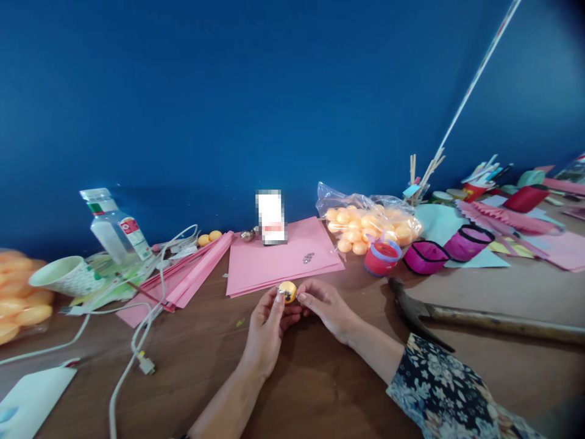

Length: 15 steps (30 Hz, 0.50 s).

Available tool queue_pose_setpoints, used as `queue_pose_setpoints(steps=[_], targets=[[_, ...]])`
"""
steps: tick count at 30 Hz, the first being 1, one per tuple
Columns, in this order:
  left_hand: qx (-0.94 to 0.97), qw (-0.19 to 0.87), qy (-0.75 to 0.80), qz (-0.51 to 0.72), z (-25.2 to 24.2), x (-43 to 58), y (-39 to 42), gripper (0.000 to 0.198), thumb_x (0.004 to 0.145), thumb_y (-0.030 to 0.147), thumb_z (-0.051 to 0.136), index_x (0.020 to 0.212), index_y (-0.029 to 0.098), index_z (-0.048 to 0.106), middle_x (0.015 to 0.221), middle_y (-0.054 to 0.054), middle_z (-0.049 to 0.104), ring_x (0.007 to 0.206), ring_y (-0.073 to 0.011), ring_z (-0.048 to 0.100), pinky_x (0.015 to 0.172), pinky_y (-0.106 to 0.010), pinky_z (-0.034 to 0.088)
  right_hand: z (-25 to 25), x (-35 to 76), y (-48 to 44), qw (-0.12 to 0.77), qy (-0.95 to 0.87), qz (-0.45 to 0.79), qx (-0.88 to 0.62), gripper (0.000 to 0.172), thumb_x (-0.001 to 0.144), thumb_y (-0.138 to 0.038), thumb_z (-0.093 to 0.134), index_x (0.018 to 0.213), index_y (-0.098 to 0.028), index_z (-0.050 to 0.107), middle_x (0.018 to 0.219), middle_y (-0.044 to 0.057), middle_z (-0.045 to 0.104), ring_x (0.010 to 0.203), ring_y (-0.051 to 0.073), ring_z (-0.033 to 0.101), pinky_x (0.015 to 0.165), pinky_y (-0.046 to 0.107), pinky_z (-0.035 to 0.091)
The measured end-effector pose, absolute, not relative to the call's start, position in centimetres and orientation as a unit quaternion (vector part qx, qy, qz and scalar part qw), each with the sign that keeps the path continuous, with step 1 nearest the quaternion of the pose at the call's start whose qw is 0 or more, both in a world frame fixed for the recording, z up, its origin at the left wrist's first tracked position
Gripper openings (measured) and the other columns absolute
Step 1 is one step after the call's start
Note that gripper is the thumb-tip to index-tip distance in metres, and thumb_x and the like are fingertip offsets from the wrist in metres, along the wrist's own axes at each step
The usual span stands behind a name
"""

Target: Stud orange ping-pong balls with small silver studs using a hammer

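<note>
Round yellow ball (288, 289) — dark marks (287, 297) facing camera.

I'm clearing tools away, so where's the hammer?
In the head view, the hammer lies on the table at right, between the floral sleeve and the purple pouches.

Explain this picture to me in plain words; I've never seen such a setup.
There is no machine here: one camera, worn on a person's head, looks forward and down at their bare hands. The left hand holds a small round yellow piece with dark marks. The right hand is pinched beside it; what its fingertips hold is unclear. On the brown table lie pink sheets, a clear bag of orange balls and, to the right, a hammer.
</note>
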<state>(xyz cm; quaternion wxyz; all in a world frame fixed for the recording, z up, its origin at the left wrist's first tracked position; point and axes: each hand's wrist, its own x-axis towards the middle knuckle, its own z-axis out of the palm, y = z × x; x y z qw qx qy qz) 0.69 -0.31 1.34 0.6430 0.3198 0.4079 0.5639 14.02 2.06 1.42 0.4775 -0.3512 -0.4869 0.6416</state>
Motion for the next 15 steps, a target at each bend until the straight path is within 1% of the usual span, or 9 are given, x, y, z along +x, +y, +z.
queue_pose_setpoints(steps=[8,15], targets=[[0.324,0.638,0.410,0.565,1.41,0.65,-0.33,0.030,0.075,0.032,0.058,0.100,0.016,0.054,0.081,-0.003,0.066,0.068,-0.0125,0.064,0.062,-0.023,0.051,1.39,13.99,2.06,0.479,-0.480,0.643,-0.357,0.022,0.070,-0.036,0.064,0.074,-0.015,0.056,0.068,-0.002,0.055,0.057,0.008,0.048,0.054,0.021,0.041],[0.317,0.644,0.412,0.561,1.28,0.64,-0.27,0.032,0.073,0.033,0.059,0.101,0.017,0.055,0.078,-0.002,0.066,0.064,-0.0110,0.063,0.058,-0.021,0.050,1.70,13.96,2.01,0.473,-0.483,0.642,-0.363,0.023,0.070,-0.037,0.064,0.072,-0.015,0.057,0.063,-0.003,0.054,0.054,0.007,0.047,0.052,0.020,0.040]])
